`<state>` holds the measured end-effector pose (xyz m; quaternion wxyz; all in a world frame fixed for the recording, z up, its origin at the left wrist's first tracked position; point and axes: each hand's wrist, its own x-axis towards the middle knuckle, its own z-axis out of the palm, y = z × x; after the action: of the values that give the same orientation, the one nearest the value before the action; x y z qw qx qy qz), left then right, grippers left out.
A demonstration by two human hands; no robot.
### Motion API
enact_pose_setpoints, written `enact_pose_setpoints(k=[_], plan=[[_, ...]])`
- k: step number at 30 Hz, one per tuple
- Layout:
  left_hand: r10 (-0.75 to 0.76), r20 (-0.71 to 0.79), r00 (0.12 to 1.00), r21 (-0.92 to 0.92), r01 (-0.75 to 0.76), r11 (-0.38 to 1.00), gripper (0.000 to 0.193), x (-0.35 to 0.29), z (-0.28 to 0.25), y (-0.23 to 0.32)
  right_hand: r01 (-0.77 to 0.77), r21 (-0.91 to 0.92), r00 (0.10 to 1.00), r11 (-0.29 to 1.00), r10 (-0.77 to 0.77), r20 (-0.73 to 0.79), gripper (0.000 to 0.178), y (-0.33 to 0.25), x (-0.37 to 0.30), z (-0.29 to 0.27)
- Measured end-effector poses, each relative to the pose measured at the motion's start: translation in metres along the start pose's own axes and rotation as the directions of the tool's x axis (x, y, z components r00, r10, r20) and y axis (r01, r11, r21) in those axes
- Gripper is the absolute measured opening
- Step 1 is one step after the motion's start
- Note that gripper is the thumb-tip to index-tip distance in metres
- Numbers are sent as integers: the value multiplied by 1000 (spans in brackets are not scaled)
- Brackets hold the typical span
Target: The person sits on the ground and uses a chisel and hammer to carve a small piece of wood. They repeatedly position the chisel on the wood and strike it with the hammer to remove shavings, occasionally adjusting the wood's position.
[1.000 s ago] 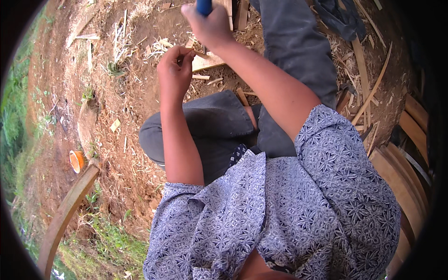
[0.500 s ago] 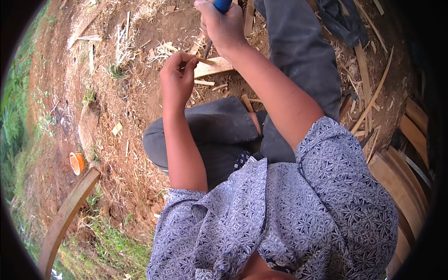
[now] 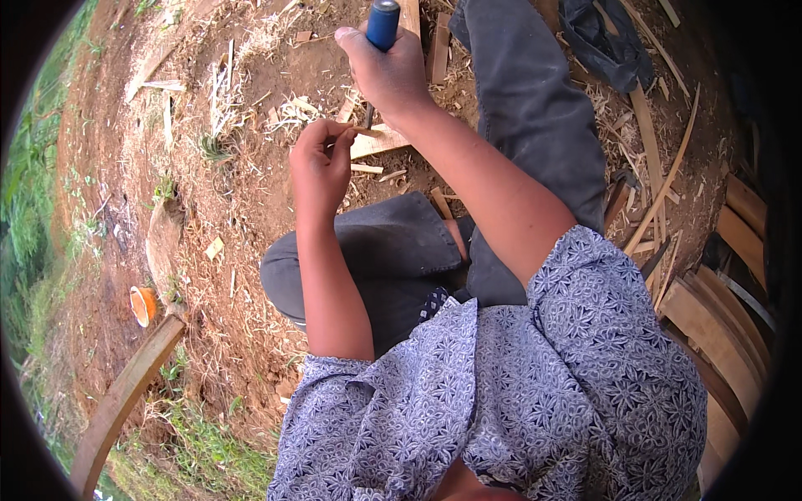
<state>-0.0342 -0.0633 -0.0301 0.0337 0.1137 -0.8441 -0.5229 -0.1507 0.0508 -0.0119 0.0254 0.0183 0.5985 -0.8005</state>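
My right hand (image 3: 393, 79) is wrapped round the upright blue handle of a chisel (image 3: 383, 27). Its narrow dark blade comes out below the fist and reaches down to a small piece of wood (image 3: 368, 132). Between thumb and fingertips, my left hand (image 3: 322, 163) pinches that thin piece. Beneath it a pale flat board (image 3: 380, 146) lies on the ground and partly passes behind my right wrist. The blade's tip is too small to make out clearly.
Wood shavings (image 3: 251, 63) and offcuts litter the soil. Curved planks (image 3: 718, 321) are stacked at the right, near a long thin strip (image 3: 668, 184). A curved beam (image 3: 125, 388) stands at lower left, beside an orange bowl-like object (image 3: 143, 306). Dark plastic (image 3: 606, 42) lies by my outstretched leg.
The whole view has shifted, so the scene sits slightly lower and more of the blue handle shows. Both hands keep their grips, and the chisel stays at the small wood piece.
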Motion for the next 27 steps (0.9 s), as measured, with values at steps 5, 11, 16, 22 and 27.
enact_pose_setpoints(k=[5, 11, 16, 22, 27], plan=[[6, -14, 1000, 17, -6, 1000, 6, -1, 1, -5, 82, -67, 996, 994, -79, 49, 34, 2, -4, 2], [-70, 14, 997, 96, 68, 993, 9, -3, -5, 0, 99, -107, 993, 989, -92, 68, 30, -1, -10, 3], [34, -32, 999, 43, -33, 999, 8, -3, 4, 1, 30, -289, 997, 957, -7, 82, 27, 20, -18, -2], [4, -47, 999, 87, 0, 996, 9, -4, 0, 1, -61, -224, 998, 973, 60, -10, 30, 35, -14, -15], [29, -96, 995, 91, -20, 996, 9, -5, 1, 1, 90, 15, 996, 996, -90, -14, 34, 1, 6, -8]])
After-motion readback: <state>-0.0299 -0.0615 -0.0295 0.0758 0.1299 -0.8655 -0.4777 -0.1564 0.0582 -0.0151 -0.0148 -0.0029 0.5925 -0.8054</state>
